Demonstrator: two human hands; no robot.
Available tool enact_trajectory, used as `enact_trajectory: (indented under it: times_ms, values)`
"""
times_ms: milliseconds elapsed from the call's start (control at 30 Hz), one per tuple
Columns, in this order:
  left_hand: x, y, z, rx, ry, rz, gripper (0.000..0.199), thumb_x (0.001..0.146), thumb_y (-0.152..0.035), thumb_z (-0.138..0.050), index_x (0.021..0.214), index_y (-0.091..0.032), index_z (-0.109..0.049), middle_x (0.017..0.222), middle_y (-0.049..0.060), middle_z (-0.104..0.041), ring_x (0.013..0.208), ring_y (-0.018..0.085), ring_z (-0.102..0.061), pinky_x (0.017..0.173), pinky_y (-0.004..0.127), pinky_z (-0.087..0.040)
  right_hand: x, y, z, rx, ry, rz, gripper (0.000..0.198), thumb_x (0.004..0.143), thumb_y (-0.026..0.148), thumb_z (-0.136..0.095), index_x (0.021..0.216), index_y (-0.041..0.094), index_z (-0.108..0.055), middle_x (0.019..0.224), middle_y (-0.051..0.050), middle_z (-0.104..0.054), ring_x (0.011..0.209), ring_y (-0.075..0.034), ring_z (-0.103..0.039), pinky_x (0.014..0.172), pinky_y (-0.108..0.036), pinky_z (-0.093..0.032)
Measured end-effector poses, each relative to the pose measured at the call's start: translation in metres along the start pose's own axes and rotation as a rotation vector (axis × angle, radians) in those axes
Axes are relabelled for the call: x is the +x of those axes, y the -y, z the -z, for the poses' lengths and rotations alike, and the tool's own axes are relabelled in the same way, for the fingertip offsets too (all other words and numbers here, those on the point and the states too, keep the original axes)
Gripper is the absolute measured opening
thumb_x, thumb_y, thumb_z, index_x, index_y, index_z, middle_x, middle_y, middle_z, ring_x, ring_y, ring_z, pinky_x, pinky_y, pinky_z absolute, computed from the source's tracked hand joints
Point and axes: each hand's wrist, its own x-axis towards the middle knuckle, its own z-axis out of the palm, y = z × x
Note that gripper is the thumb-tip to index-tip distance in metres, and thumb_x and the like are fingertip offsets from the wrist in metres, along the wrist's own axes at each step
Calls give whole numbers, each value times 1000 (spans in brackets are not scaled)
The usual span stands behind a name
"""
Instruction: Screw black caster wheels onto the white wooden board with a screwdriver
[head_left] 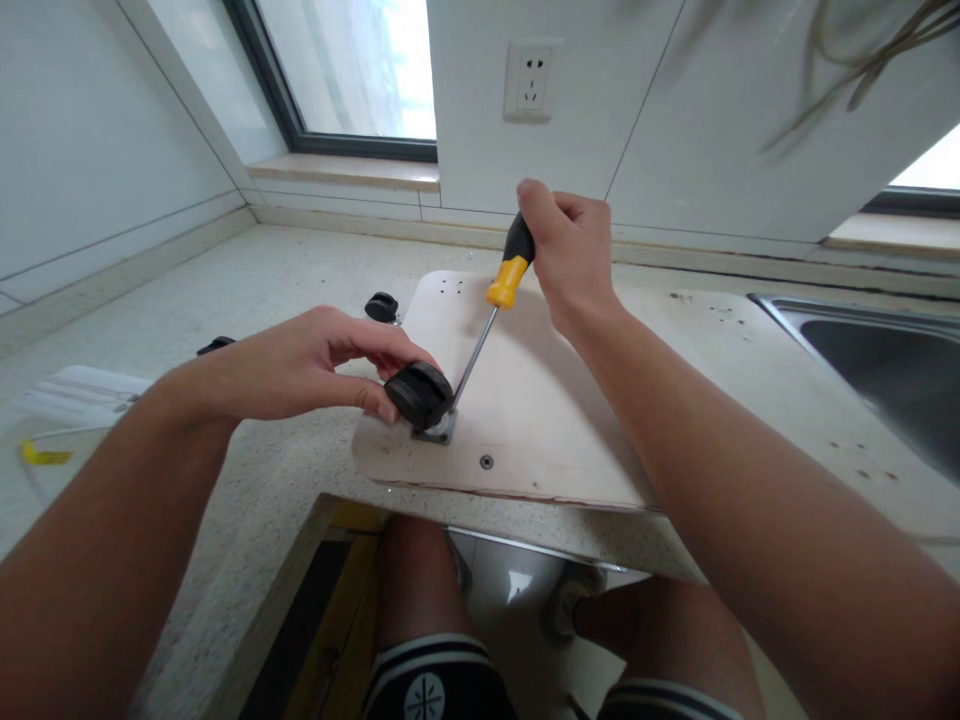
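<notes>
A black caster wheel (420, 394) stands on its metal plate near the front left corner of a pale wooden board (555, 400). My left hand (330, 365) pinches the wheel between thumb and fingers. In my right hand (570, 240) is a screwdriver (508, 278) with a black and yellow handle, gripped in a fist. Its shaft slants down to the left, and the tip meets the caster's plate, partly hidden beside the wheel. A screw (487, 462) sits in the board to the right of the plate.
Another black caster (382, 307) lies by the board's far left corner, and a dark piece (216, 345) is behind my left wrist. White packaging (82, 392) lies at left. A steel sink (877, 350) is at right. The speckled countertop (262, 480) ends in front of my legs.
</notes>
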Motion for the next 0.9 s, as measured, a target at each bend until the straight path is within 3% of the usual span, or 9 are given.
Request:
enact_trajectory:
  times_ms: [233, 367, 467, 633, 800, 900]
  values:
    - [1, -2, 0, -13, -8, -9, 37, 89, -40, -92, 125, -34, -89, 117, 3, -88, 107, 28, -81, 100, 38, -61, -4, 32, 4, 260, 51, 296, 50, 98, 48, -69, 66, 27, -37, 69, 2, -35, 64, -14, -34, 60, -32, -38]
    - [1, -6, -1, -20, -6, -30, 37, 88, -42, -92, 123, -31, -88, 116, 4, -88, 106, 29, -81, 100, 40, -61, -8, 49, 4, 352, 30, 383, 41, 98, 48, -67, 65, 28, -54, 69, -1, -49, 64, -16, -46, 58, -34, -38]
    - [-1, -9, -3, -7, -1, -18, 35, 87, -45, -93, 116, -28, -84, 113, 4, -86, 104, 28, -80, 92, 37, -62, -11, 56, 7, 377, 80, 350, 34, 93, 51, -69, 68, 29, -65, 73, -3, -59, 62, -18, -44, 54, -37, -34]
    - [-4, -13, -8, 28, -20, 19, 41, 78, -52, -99, 98, -25, -75, 102, 2, -81, 95, 25, -77, 80, 34, -61, -18, 64, 14, 275, 165, 255, 31, 87, 63, -69, 80, 33, -71, 91, -5, -69, 69, -21, -47, 58, -41, -34]
    - [-3, -15, -9, 82, -23, -18, 48, 80, -49, -97, 119, -28, -79, 110, 1, -82, 103, 25, -78, 88, 34, -59, -23, 73, 14, 431, 330, 236, 33, 94, 66, -69, 95, 37, -84, 82, -3, -53, 63, -20, -39, 55, -38, -33]
    - [-3, -18, -9, 129, 7, -41, 38, 85, -48, -93, 115, -29, -80, 109, -1, -82, 98, 22, -77, 86, 31, -57, -20, 75, 14, 570, 442, 161, 36, 83, 67, -82, 106, 39, -85, 92, -2, -62, 72, -22, -54, 54, -36, -40]
